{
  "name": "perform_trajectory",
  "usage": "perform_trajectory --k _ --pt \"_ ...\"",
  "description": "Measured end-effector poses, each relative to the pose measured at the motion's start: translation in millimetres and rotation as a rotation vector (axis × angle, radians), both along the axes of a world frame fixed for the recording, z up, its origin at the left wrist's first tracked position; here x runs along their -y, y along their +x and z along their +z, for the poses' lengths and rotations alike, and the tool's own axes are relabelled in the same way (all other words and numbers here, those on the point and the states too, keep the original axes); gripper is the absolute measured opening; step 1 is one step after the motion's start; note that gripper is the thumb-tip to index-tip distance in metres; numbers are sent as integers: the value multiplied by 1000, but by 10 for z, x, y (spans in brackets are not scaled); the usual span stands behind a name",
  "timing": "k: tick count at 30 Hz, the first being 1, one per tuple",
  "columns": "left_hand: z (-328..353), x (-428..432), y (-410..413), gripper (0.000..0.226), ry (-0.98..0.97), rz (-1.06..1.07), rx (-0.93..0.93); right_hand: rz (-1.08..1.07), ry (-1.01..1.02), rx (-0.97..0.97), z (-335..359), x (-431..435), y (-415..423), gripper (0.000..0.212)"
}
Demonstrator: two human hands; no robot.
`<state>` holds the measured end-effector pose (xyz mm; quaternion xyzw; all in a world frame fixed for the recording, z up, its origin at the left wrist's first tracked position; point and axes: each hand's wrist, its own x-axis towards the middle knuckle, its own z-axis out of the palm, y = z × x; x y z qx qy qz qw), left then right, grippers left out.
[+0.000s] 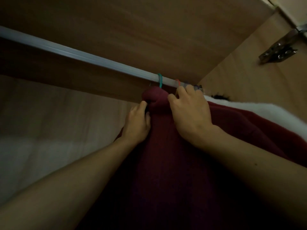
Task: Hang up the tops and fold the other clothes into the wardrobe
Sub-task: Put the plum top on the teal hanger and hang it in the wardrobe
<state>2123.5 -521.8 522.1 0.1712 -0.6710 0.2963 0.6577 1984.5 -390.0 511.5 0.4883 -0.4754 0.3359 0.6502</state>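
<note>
top: maroon top (166,146) hangs by a teal hanger hook (159,80) from the wardrobe rail (83,55)
left hand (137,120): pinches the collar
right hand (189,113): fingers curled on the shoulder fabric
risk: an uneven tug could slip the neck off the hanger (or unhook it)

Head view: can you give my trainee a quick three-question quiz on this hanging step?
1. True or false: the teal hook sits over the rail.
2. What do the left hand and right hand both grip? A) a pair of jeans B) the maroon top C) a shoe box
3. Fill in: the next hook past the teal one is coloured ___.
Key: 1 true; 2 B; 3 orange.
</note>
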Motion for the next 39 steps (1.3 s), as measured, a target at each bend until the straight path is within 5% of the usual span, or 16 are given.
perform_trajectory --k 5,8,23,27,32,39 --pt "-183 56 -60 61 357 -59 7 -235 230 -89 -325 134 -32 82" --pt "-334 137 -117 76 513 -70 77 -274 232 -71 -393 162 -55 82" --pt "-474 197 -868 87 697 -368 168 -503 329 -9 -471 -109 -585 84" --pt "-873 116 -532 84 706 -311 114 -475 398 87 -800 -244 -422 85" --pt "-1740 194 -107 84 798 16 92 -421 476 98 -1449 -306 -260 89" --pt "-2590 347 177 89 883 64 52 -436 576 105 -1858 -134 5 96"
